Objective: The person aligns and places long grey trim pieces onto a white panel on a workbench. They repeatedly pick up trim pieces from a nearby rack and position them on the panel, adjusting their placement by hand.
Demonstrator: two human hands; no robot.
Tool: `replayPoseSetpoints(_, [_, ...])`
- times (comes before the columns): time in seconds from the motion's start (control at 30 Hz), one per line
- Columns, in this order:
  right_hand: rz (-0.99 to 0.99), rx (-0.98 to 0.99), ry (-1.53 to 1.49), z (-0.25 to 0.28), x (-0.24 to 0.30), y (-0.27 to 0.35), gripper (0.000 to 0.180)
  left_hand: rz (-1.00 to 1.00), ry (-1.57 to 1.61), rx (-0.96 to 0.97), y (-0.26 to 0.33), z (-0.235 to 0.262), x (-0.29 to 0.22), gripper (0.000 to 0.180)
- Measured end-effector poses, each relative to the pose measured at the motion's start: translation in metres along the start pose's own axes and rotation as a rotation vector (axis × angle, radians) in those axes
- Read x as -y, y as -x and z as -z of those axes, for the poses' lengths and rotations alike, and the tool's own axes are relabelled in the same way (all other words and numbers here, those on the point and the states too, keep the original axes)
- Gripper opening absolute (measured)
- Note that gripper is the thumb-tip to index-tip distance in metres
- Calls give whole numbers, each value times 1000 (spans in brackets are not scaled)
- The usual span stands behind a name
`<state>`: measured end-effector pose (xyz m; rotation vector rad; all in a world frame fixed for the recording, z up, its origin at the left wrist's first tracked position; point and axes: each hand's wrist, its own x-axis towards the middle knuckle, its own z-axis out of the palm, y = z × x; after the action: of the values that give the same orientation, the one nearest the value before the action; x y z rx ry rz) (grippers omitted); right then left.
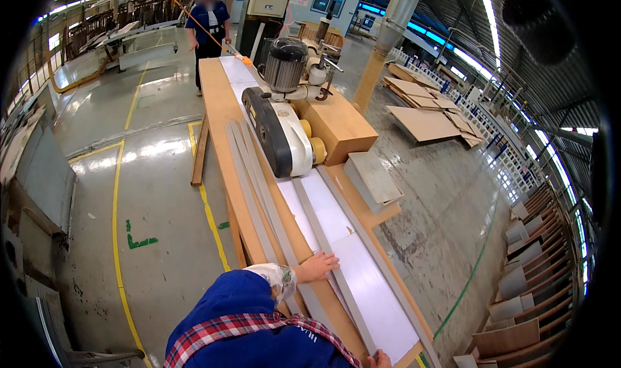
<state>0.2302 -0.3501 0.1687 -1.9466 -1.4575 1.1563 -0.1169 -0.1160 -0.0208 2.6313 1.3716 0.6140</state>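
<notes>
Head view: left hand [317,266], fingers extended, touches likely light, stiff strip [345,295], graspable near table [223,103] end; right hand [380,359], grip unclear.

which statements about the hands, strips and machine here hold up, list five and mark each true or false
1. The left hand touches a gray strip. True.
2. The right hand rests on the machine. False: it is by the strip's near end, partly cut off by the lower edge.
3. Loose gray strips lie to the left of the machine. True.
4. The machine's rollers are bright green. False: they are yellow.
5. Another person stands beyond the machine, toward the picture's left. True.
</notes>
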Motion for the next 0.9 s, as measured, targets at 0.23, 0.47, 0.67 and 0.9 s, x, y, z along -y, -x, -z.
replayPoseSetpoints(0.23, [146, -31, 216, 19, 28, 10, 18, 83, -48, 30, -19, 30, 7, 60])
replayPoseSetpoints(0.47, [421, -80, 698, 46, 15, 6, 37, -5, -78, -100, -13, 63, -9, 58])
replayPoseSetpoints(0.67, [213, -13, 619, 63, -8, -22, 39, -53, -46, -110, -23, 56, -28, 55])
replayPoseSetpoints(0.9, [182, 18, 581, 73, -94, -44, 39, -227, -97, -34, -15, 1, -56, 47])
